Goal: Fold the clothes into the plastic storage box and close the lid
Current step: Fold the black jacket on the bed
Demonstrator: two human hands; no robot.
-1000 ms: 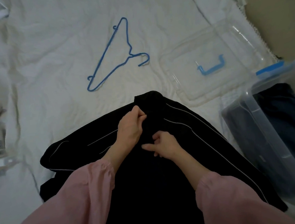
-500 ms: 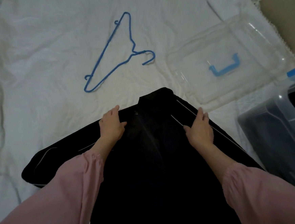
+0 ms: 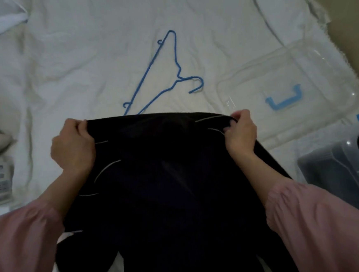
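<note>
A black garment with thin white piping (image 3: 162, 180) hangs lifted off the white bed, stretched between my hands. My left hand (image 3: 73, 147) grips its upper left edge with curled fingers. My right hand (image 3: 240, 132) pinches the upper right edge. The clear plastic storage box (image 3: 338, 170) stands at the right edge with dark clothes inside. Its clear lid (image 3: 288, 80), with a blue handle, lies flat on the bed beyond my right hand.
A blue wire hanger (image 3: 167, 76) lies on the white bedsheet (image 3: 83, 68) just past the garment's top edge. A white power strip (image 3: 1, 186) sits at the left edge. A beige floor shows at the far right.
Both hands moved outward to the garment's shoulders, gripped them and lifted the top edge off the bed; before, they rested on the garment lying flat.
</note>
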